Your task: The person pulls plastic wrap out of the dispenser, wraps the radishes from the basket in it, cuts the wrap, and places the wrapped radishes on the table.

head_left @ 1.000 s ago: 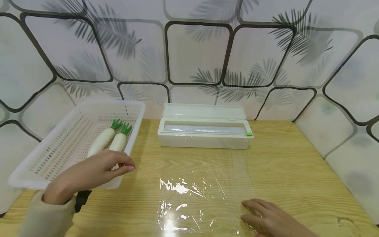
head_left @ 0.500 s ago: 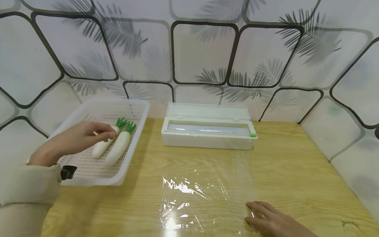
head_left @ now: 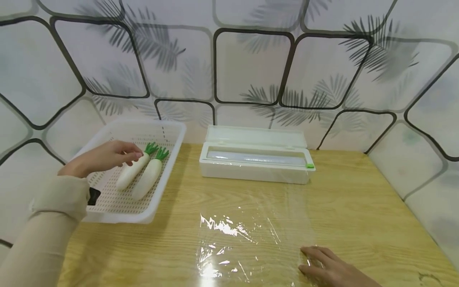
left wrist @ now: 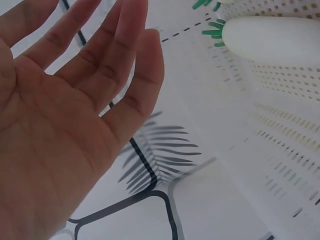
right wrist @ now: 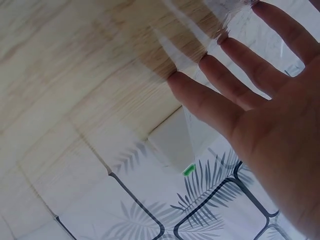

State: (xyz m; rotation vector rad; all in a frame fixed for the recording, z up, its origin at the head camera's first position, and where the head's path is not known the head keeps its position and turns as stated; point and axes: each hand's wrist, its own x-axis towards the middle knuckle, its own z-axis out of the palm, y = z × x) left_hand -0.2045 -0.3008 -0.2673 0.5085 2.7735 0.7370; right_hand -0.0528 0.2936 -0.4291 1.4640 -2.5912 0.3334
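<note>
Two white radishes with green tops lie in a white perforated basket [head_left: 154,213]: one radish [head_left: 148,180] nearer the right wall, the other radish [head_left: 129,176] beside it. My left hand [head_left: 107,157] is over the basket, its fingers slightly bent and holding nothing, and its fingertips overlap the left radish near its top. In the left wrist view the palm [left wrist: 55,130] shows, with a radish [left wrist: 270,40] beyond. My right hand [head_left: 328,267] touches the right edge of a sheet of clear plastic wrap [head_left: 229,229] with fairly straight fingertips [right wrist: 177,82].
At the back stands a white cling film box [head_left: 251,173] with its lid [head_left: 256,136] raised and the film roll [head_left: 258,158] inside. A green slider [head_left: 310,166] sits at its right end. The sheet runs from the box over the wooden table [head_left: 358,199]. Patterned walls close off the back and sides.
My left hand has moved up and away over the basket, from its near right edge to beside the radish tops. The right hand stays at the film's edge. The view has shifted slightly left.
</note>
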